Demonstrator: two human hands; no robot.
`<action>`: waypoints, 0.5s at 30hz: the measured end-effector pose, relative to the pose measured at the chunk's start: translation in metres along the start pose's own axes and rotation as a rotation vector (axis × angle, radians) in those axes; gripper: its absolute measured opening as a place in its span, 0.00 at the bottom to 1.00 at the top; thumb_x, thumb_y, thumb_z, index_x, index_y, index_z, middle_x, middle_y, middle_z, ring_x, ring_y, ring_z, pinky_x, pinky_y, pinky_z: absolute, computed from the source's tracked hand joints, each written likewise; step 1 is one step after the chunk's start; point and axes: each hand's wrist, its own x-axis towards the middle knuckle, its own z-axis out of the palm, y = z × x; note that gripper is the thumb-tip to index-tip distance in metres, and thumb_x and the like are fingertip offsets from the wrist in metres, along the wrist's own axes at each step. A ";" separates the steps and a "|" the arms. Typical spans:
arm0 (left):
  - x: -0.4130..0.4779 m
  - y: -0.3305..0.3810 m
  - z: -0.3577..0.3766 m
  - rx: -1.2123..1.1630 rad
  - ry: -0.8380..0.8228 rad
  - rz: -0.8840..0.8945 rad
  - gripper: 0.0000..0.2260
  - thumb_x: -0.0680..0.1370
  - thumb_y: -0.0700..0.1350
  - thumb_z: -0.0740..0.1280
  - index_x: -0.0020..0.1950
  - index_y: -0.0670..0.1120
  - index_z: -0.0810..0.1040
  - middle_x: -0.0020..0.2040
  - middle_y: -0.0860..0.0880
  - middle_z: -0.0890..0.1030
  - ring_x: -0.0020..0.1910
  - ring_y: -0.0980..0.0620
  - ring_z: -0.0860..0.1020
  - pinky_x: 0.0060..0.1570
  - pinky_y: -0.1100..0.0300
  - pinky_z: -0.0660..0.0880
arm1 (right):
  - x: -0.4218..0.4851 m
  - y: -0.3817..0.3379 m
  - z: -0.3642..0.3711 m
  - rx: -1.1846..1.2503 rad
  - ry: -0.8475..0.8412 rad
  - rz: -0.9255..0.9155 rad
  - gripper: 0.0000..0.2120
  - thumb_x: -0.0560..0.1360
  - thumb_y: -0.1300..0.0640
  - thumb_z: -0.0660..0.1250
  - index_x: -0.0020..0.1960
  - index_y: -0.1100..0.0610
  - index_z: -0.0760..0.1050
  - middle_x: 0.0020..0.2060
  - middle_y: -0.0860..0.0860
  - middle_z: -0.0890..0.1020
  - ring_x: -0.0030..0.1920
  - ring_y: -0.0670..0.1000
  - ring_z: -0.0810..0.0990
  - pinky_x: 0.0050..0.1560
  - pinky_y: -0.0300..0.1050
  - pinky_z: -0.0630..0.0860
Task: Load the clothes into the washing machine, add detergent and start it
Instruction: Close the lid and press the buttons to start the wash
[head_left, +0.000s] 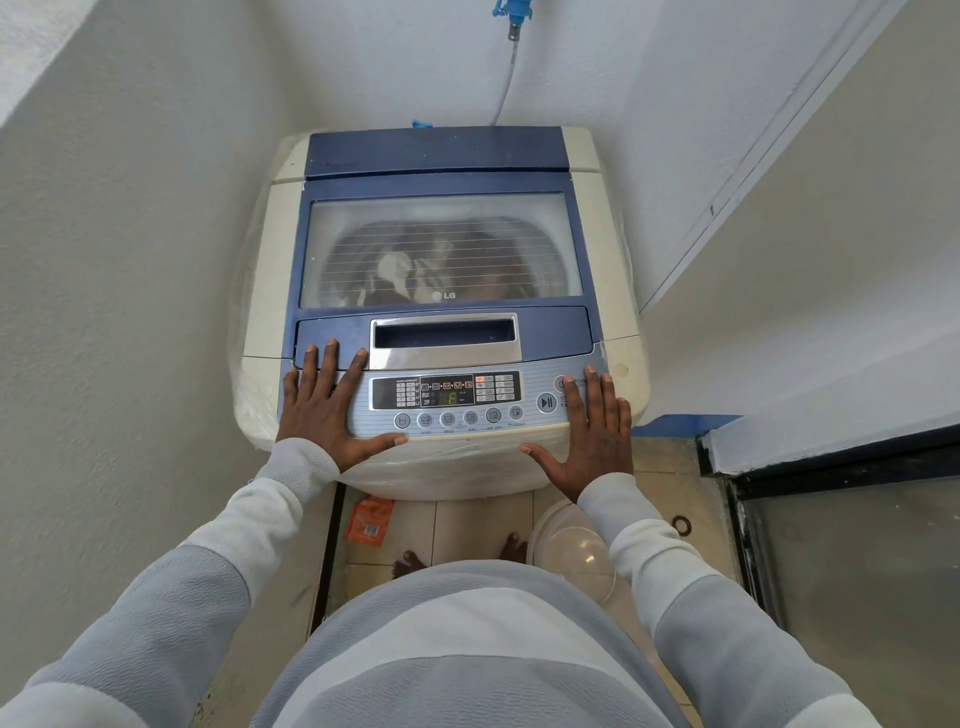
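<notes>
Lid's down on the washer (441, 291) and you can see the clothes (410, 275) through the window – the display (448, 398) is lit up green. Both hands are just lying flat with fingers straight, gripping nothing: left hand (324, 410) on the panel's left end, right hand (589, 434) by the start button (546, 402). Orange sachet (370, 522) and a clear bowl (574, 548) on the floor.
</notes>
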 end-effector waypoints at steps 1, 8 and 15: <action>0.000 0.000 0.000 0.000 0.000 -0.001 0.53 0.62 0.82 0.48 0.79 0.52 0.53 0.79 0.42 0.51 0.77 0.38 0.48 0.71 0.37 0.52 | 0.000 0.000 0.000 0.001 0.001 0.001 0.46 0.68 0.24 0.52 0.77 0.52 0.53 0.77 0.57 0.55 0.76 0.60 0.52 0.72 0.59 0.48; 0.000 0.000 0.000 -0.004 -0.002 -0.007 0.53 0.62 0.83 0.49 0.79 0.52 0.52 0.79 0.43 0.49 0.78 0.39 0.47 0.72 0.38 0.50 | 0.000 -0.002 0.000 0.006 0.013 0.004 0.45 0.69 0.24 0.49 0.76 0.52 0.53 0.77 0.57 0.56 0.76 0.60 0.52 0.72 0.59 0.48; 0.000 0.002 0.000 0.000 -0.005 -0.011 0.54 0.62 0.82 0.49 0.79 0.52 0.52 0.79 0.42 0.50 0.77 0.39 0.47 0.72 0.38 0.49 | 0.000 -0.003 0.000 0.013 0.016 0.008 0.45 0.69 0.24 0.48 0.76 0.51 0.53 0.77 0.57 0.56 0.76 0.60 0.53 0.72 0.59 0.49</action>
